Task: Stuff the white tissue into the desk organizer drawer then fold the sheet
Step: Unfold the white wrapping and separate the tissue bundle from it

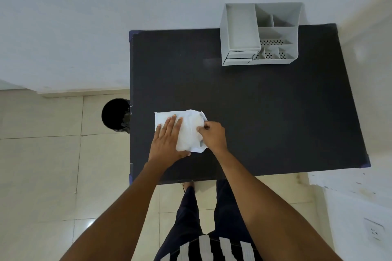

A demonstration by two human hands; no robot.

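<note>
Under flat left hand (167,140): sheet (187,131); right hand (213,135) pinching edge.

A black table (265,112) carries a white sheet (188,131) and a grey desk organizer (261,34).

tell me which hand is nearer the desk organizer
Right. The right hand pinches the sheet's edge on the organizer's side; the left hand lies flat on the sheet, farther away.

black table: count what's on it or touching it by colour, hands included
white: 1, the sheet
grey: 1, the desk organizer
bare hands: 2, left hand flat on the sheet, right hand pinching its edge
total: 4
</note>
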